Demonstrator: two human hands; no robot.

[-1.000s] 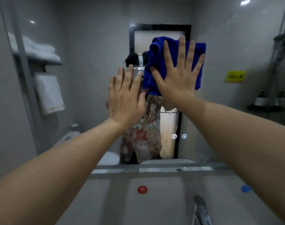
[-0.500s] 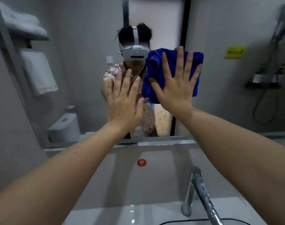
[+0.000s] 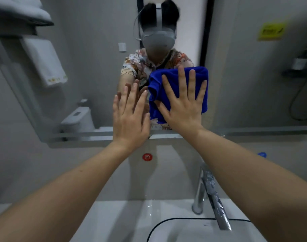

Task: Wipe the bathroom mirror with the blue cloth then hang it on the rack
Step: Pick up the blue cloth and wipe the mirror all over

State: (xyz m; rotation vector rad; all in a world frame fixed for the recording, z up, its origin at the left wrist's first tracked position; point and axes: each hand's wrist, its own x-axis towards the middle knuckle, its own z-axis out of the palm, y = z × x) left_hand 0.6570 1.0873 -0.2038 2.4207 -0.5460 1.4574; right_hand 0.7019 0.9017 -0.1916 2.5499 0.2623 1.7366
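Observation:
My right hand [image 3: 183,105] lies flat with spread fingers on the blue cloth [image 3: 156,98], pressing it against the bathroom mirror [image 3: 245,95] near the mirror's lower edge. Bunched and folded, the cloth shows above and to the left of that hand. My left hand [image 3: 130,117] is just left of the cloth, fingers straight, palm towards the glass, holding nothing. In the mirror's reflection at the upper left, a towel rack [image 3: 21,30] holds folded white towels, with one white towel hanging below it.
Below the mirror runs a narrow metal ledge [image 3: 82,137]. A chrome faucet [image 3: 210,193] stands over the white sink basin [image 3: 124,222] at the bottom. A red round sticker [image 3: 147,157] sits on the wall. The mirror reflects a toilet [image 3: 77,119] and a shower hose [image 3: 299,95].
Both hands and the cloth have moved down the mirror, from near its upper middle to just above its lower edge. The view tilted down, bringing the sink and faucet into sight.

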